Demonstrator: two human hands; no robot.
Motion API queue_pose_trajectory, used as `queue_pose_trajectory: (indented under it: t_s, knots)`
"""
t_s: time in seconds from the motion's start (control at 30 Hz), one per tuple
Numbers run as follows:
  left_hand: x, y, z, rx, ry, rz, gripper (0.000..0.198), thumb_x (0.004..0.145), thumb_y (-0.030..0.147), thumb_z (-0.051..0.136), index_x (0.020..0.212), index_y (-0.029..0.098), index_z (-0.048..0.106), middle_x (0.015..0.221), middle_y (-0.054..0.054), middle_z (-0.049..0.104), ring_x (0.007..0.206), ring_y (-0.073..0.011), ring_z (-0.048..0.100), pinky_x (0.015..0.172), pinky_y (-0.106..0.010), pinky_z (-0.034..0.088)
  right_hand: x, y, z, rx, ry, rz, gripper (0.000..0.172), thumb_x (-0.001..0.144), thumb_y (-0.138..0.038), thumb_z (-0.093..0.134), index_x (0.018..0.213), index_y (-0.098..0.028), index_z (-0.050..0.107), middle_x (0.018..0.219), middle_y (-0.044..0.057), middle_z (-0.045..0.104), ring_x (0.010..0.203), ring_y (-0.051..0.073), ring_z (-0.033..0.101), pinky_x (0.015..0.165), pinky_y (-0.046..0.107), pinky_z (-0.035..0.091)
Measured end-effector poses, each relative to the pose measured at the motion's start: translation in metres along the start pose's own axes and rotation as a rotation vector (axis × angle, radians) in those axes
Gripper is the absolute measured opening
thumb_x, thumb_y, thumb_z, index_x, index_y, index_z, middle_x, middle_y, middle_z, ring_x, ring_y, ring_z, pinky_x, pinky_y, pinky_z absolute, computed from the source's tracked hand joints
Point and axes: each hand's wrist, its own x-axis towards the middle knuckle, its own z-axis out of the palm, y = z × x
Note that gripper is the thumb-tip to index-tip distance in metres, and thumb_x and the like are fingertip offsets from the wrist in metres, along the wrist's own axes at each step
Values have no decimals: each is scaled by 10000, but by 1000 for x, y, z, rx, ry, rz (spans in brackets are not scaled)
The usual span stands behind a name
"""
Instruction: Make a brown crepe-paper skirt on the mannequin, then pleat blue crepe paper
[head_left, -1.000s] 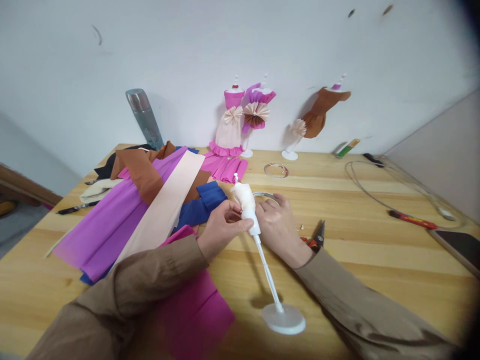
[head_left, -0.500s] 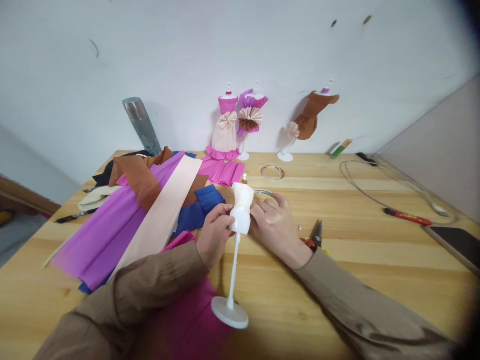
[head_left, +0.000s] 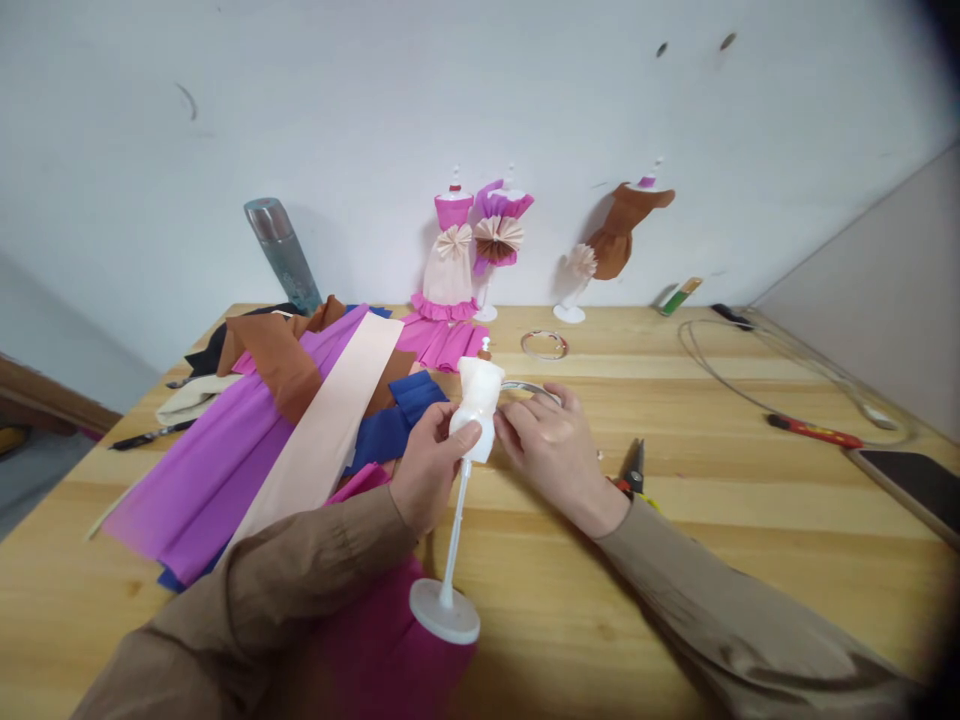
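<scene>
A small white mannequin [head_left: 481, 388] on a thin stem with a round base [head_left: 445, 611] tilts in front of me. My left hand [head_left: 430, 468] grips its hip from the left, thumb across the front. At the mannequin's right side, my right hand [head_left: 551, 450] is closed, its fingers curled and fingertips beside the hip. What those fingertips hold, if anything, is hidden. Part of a thin pale ring [head_left: 529, 386] shows just behind my right hand; I cannot tell whether the hand touches it.
Crepe-like strips in purple [head_left: 217, 460], cream [head_left: 322, 420] and blue [head_left: 394, 420] lie left. Dressed mannequins [head_left: 448, 265] stand by the wall near a bottle [head_left: 283, 255]. Scissors [head_left: 636, 468], a red-handled tool [head_left: 814, 430] and a phone [head_left: 911, 485] lie right. Another ring [head_left: 545, 345] lies behind.
The mannequin has shifted a little left, its base swinging left and up. My left thumb now lies across the front of its hip. My right hand has barely moved.
</scene>
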Motion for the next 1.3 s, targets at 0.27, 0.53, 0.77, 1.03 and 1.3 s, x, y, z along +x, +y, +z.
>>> queue_pose_trajectory:
  t_s: [0.27,0.53,0.77,1.03,1.3]
  knots:
    - [2,8,-2,-109,-76,-38,404,632,347,825,870,132,580,809,-56,681,840,-225,682,782,-340,496,8,6,-13,213,21,112,266,934,-196,506,699,-172,629,556,-3,613,500,131,503,708,295,422]
    - [2,6,-3,-108,-64,-7,409,630,356,832,863,138,577,803,-53,689,895,-250,697,802,-354,521,20,7,-43,314,11,164,252,911,-236,544,665,-202,586,521,-20,547,506,140,505,608,296,402]
    - [-2,8,0,-159,-97,-21,405,623,337,853,856,142,587,830,-47,692,921,-256,699,845,-381,527,24,10,-52,374,20,230,265,905,-250,554,643,-208,558,549,-5,565,526,141,502,570,293,386]
    - [-8,13,0,-326,-230,-181,422,626,297,879,947,154,646,900,-41,721,871,-218,709,856,-375,551,22,13,-39,606,-92,386,276,894,-305,548,646,-188,589,512,-41,484,474,103,418,476,247,313]
    - [-7,14,-6,-380,-384,-316,343,713,299,817,966,118,675,925,-56,692,702,-138,664,589,-228,540,23,-4,-40,707,-135,443,299,895,-329,554,655,-165,625,573,-11,576,535,108,475,529,239,348]
